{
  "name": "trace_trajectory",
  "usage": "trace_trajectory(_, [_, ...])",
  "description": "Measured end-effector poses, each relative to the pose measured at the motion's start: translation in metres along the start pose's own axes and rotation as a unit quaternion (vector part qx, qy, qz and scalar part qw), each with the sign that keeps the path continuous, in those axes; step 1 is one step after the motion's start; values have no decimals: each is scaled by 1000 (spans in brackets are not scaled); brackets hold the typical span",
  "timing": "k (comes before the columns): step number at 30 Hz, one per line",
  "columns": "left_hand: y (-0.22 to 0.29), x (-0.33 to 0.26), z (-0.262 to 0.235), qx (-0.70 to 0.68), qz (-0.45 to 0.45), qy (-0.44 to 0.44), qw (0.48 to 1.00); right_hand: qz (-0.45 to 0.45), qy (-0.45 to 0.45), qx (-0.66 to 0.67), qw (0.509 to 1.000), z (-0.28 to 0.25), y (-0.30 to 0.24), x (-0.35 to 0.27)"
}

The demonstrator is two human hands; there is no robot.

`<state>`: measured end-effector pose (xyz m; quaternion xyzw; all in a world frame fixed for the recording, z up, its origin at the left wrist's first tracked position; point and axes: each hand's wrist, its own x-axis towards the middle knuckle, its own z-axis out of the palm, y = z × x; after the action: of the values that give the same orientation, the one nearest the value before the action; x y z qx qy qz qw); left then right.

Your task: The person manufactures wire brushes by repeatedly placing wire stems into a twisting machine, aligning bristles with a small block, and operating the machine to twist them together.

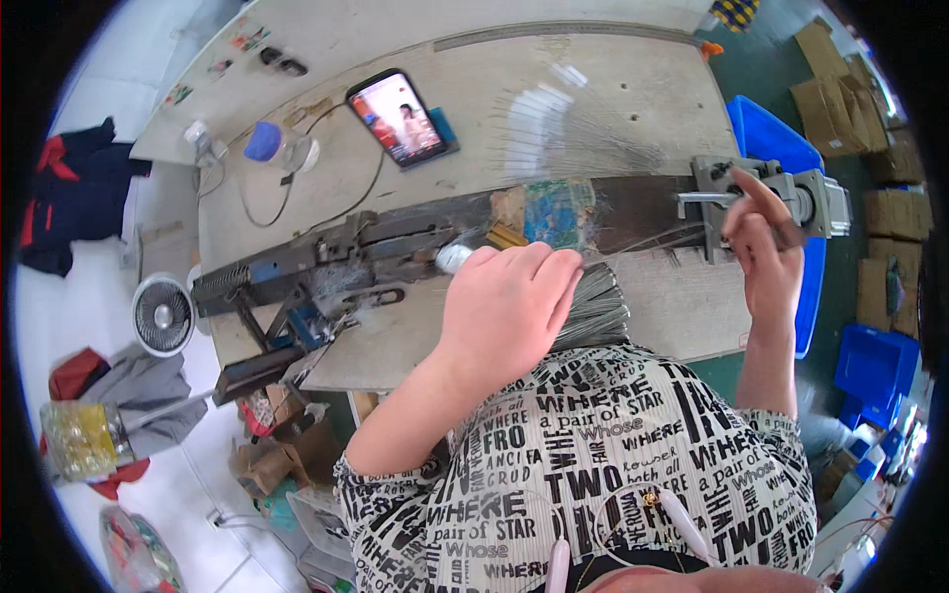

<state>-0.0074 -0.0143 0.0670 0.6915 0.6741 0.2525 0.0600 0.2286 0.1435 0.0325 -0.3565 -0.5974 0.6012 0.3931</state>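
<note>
My left hand (509, 301) is closed, with its fingers curled down over the near edge of a dark metal rail (643, 208). What lies under those fingers is hidden. Just right of it is a thick bundle of thin grey metal wires (598, 306), resting against my shirt. A white-wrapped piece (454, 259) and a small brass-coloured block (506, 235) sit beside the knuckles. At the rail's right end, my right hand (766, 237) hovers by a metal clamp fixture (722, 178) and its lever (704, 199). Its index finger is stretched out and apart from the others; I see nothing held in it.
Loose wires with white tips (539, 114) fan out at the back of the worktable (465, 119). A propped phone (398, 117) and a blue-lidded jar (282, 148) stand at the back left. A linkage mechanism (306, 321) occupies the left; a blue bin (811, 287) is at the right.
</note>
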Motion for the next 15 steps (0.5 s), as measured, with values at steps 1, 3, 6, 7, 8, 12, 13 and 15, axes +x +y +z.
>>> trace_trajectory(1, [3, 4, 1, -3, 16, -2, 1000, 2, 8, -3, 1000, 8, -1, 1])
trace_trajectory(3, [3, 4, -3, -18, 14, -17, 1000, -11, -107, -151, 983, 20, -1, 6])
trace_trajectory(6, [-5, -6, -4, -15, -44, -11, 999, -68, -226, -240, 942, 28, -10, 8])
trace_trajectory(7, [-7, -6, -4, -17, -41, -13, 999, -66, -222, -242, 942, 26, -10, 7])
trace_trajectory(8, [-7, -9, -7, -17, -61, -9, 998, -105, -230, -277, 927, 26, -7, 6])
trace_trajectory(12, [-7, -12, -11, 21, -62, -8, 998, -180, -236, -327, 897, 34, -5, 10])
trace_trajectory(13, [-5, -12, -10, 43, -46, -6, 998, -203, -237, -329, 891, 37, -7, 11])
trace_trajectory(15, [1, -8, -5, 43, -41, -22, 998, -211, -246, -334, 885, 40, -10, 14])
